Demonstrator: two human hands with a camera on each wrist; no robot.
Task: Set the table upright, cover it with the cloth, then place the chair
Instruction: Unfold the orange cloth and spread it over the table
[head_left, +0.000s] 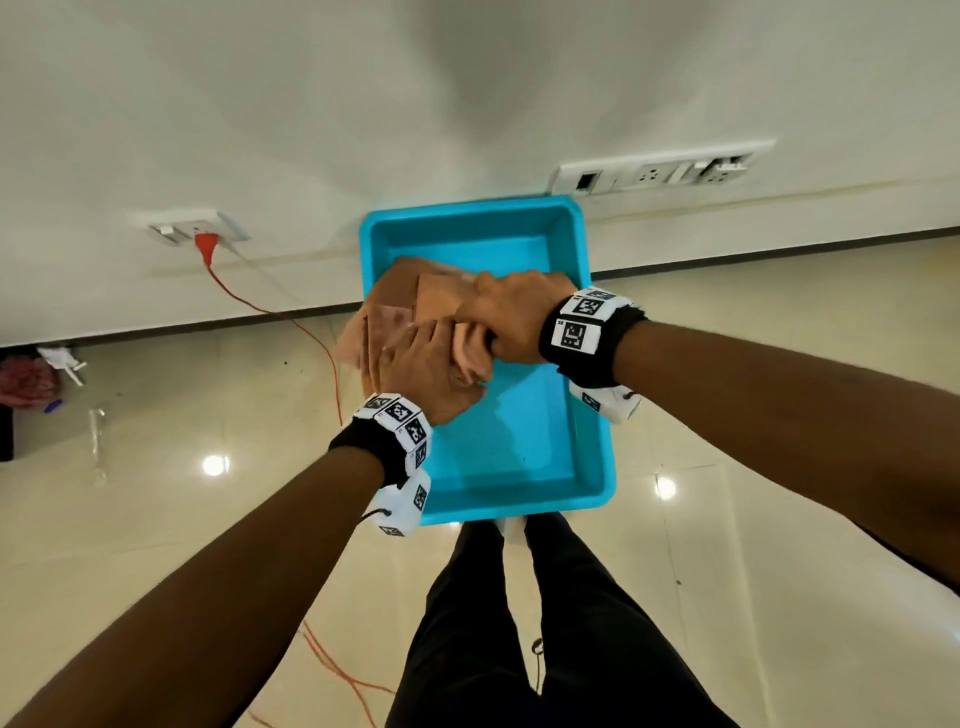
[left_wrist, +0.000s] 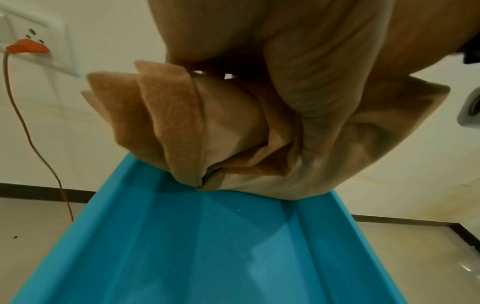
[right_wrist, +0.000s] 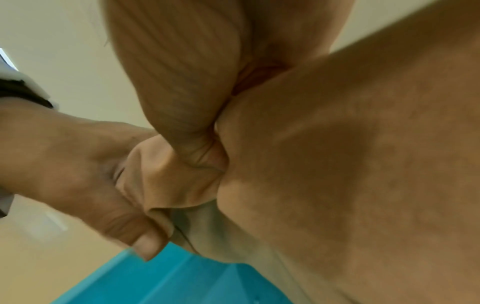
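A folded tan cloth (head_left: 410, 306) is held in the air over the far half of a blue tray (head_left: 519, 447). My left hand (head_left: 431, 374) grips its near edge, fingers curled into the folds. My right hand (head_left: 511, 317) clutches a bunch of it from the right, touching the left hand. The left wrist view shows the cloth (left_wrist: 168, 123) hanging in pleats from my left hand (left_wrist: 311, 61), just above the tray (left_wrist: 207, 246). In the right wrist view the cloth (right_wrist: 350, 164) fills the right side under my right hand (right_wrist: 176, 72). No table or chair is in view.
The tray sits on a glossy tiled floor against a white wall. An orange cable (head_left: 291, 317) runs from a wall socket (head_left: 205, 241) across the floor at left. A second socket strip (head_left: 654, 171) is on the wall. My legs (head_left: 519, 623) stand at the tray's near end.
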